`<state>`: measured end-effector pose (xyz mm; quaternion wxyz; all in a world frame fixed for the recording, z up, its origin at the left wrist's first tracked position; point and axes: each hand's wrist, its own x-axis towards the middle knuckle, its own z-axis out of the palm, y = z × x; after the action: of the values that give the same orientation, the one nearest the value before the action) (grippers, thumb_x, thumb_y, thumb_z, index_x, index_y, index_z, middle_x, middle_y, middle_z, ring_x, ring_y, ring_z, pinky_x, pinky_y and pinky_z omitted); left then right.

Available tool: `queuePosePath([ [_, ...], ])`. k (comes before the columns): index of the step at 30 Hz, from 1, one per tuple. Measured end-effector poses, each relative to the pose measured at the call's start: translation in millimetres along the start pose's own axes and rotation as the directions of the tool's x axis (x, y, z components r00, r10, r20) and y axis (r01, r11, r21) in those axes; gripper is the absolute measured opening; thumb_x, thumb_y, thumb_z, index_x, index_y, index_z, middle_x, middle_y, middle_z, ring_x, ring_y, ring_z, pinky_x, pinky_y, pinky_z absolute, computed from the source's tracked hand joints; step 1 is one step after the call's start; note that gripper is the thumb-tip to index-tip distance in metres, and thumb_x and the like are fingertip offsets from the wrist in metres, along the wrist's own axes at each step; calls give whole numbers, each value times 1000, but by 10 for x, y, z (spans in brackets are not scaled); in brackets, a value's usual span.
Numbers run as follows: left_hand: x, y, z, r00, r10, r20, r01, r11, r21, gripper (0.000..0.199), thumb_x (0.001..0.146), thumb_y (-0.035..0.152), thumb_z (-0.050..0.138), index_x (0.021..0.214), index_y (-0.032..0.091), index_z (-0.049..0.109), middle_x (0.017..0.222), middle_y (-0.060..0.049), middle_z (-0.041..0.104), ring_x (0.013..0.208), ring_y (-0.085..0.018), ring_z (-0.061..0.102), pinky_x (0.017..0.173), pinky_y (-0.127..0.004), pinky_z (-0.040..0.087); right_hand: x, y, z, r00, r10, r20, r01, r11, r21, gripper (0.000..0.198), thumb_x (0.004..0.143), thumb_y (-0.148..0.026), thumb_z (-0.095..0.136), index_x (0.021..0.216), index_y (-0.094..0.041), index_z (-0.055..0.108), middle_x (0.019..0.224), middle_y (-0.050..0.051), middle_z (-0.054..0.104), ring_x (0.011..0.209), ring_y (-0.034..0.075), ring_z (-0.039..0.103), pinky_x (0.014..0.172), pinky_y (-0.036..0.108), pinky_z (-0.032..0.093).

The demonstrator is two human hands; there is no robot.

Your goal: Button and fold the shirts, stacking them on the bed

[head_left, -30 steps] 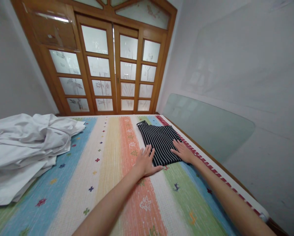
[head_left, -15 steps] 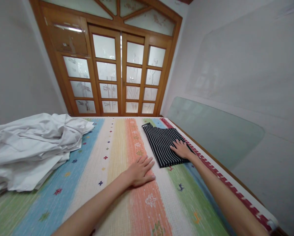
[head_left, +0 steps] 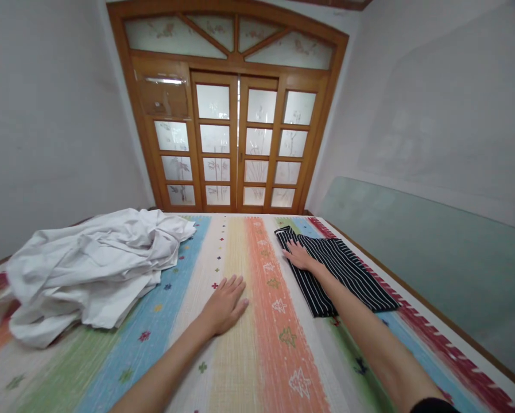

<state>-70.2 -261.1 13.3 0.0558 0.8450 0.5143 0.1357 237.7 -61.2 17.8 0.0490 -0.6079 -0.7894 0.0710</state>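
A black garment with white stripes (head_left: 347, 272) lies folded flat on the right part of a striped, patterned cloth (head_left: 235, 367). My right hand (head_left: 299, 255) rests on the garment's upper left part, fingers spread, gripping nothing. To the left, my left hand (head_left: 224, 307) lies palm down on the cloth's cream and yellow stripes, its fingers stretched out and holding nothing. It is apart from the garment. What kind of garment this is I cannot tell from its folded shape.
A crumpled heap of white fabric (head_left: 93, 258) lies on the left side. Beyond the far edge stand wooden doors with glass panes (head_left: 216, 137). A pale green panel (head_left: 433, 229) runs along the wall on the right.
My right hand has slid across the striped garment toward its upper left part. The left hand has shifted left, from the orange stripe to the yellow one. The view has turned slightly left.
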Motion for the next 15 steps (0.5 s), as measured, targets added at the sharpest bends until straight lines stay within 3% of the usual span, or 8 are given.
queuePosePath([
  [8,-8,24,-44,999,-9,39,10,1000,-11,60,99,52,25,147,19,41,157,-10,36,147,-26,29,120,-48,22,521,-125,-32,1000,19,-6,-19,999,-32,70,99,-54,21,154,-12,28,162,19,15,148,37,18,114,60,20],
  [15,-7,15,-41,999,-3,41,4,1000,-21,61,99,54,28,147,19,41,157,-11,36,147,-26,29,120,-50,23,508,-215,63,999,36,-37,-38,996,-76,70,98,-56,27,154,-14,29,162,13,20,148,35,21,117,53,19],
])
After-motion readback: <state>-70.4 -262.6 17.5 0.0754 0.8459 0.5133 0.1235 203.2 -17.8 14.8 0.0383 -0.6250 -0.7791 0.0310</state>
